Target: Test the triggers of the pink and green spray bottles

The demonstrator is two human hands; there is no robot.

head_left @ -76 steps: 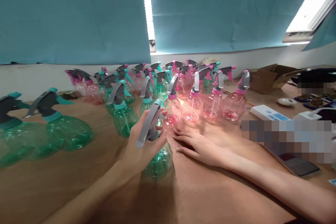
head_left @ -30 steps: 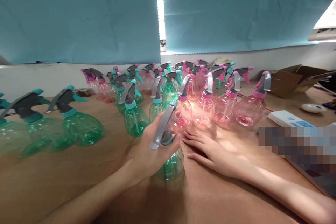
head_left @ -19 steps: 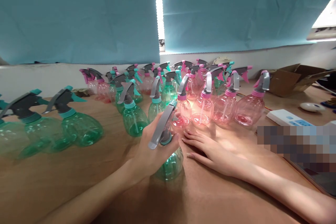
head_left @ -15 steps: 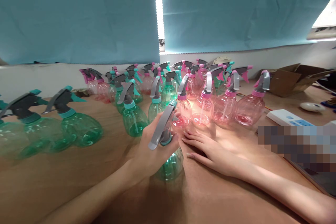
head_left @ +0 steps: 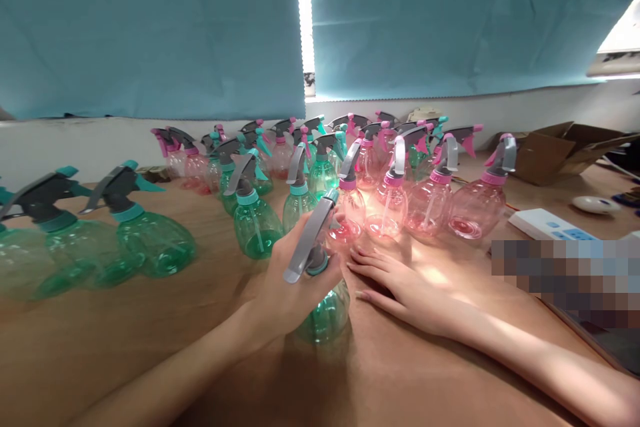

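My left hand point(head_left: 295, 287) is wrapped round the neck of a green spray bottle point(head_left: 327, 317) with a grey trigger head, upright on the brown table point(head_left: 400, 380). The fingers are partly hidden behind the bottle's head. To the right of it, my right hand point(head_left: 400, 283) lies flat on the table, fingers stretched out, holding nothing. Just beyond the hands stand a green spray bottle point(head_left: 257, 227) with a turquoise collar and a pink spray bottle point(head_left: 347, 213). More pink bottles point(head_left: 427, 207) continue the row to the right.
Several green spray bottles point(head_left: 155, 243) stand at the left. Mixed pink and green bottles crowd the back, below blue curtains point(head_left: 150, 33). On the right are an open cardboard box point(head_left: 545, 153), a white power strip point(head_left: 545, 221), a white mouse point(head_left: 595, 205) and a blurred patch.
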